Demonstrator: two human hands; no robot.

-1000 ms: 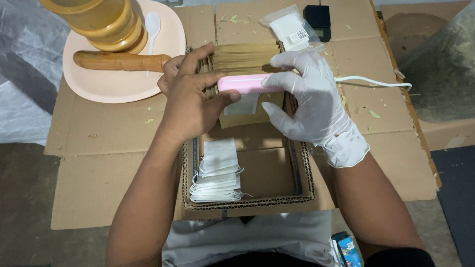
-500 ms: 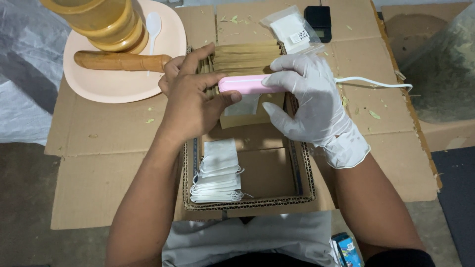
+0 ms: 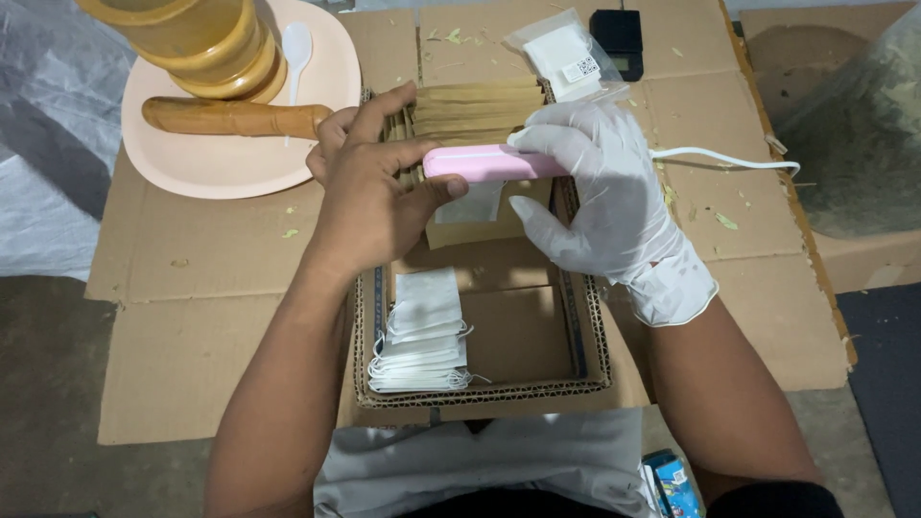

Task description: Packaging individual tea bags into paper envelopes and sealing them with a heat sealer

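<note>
Pink plastic is sitting at the middle of the scene: one slim pink sealer (image 3: 489,163), lying crosswise above an open cardboard box (image 3: 595,317), with one white cord (image 3: 729,159) running off to the right. The bare left hand (image 3: 369,197) is pinching the sealer's left end between thumb and fingers, its other fingers curled against the paper behind. The gloved right hand (image 3: 600,197) is clamping the sealer's right part, fingers wrapped over the top and thumb stretching out below. One small translucent pouch (image 3: 470,203) is hanging from the sealer's underside, caught in it, over a brown paper bag (image 3: 484,228).

Inside the box, one row of brown paper packets (image 3: 475,110) is standing at the far end, partly hidden by both hands, and one stack of white filter bags (image 3: 422,336) is lying at the near left; their exact number cannot be told.

On the flattened cardboard to the far left, one peach plate (image 3: 201,168) is carrying one wooden pestle (image 3: 230,118), one yellowish mortar (image 3: 197,43) and one white spoon (image 3: 295,46). Far right of the box, one clear bag of white pouches (image 3: 566,56) is lying just beside one small black scale (image 3: 616,38).
</note>
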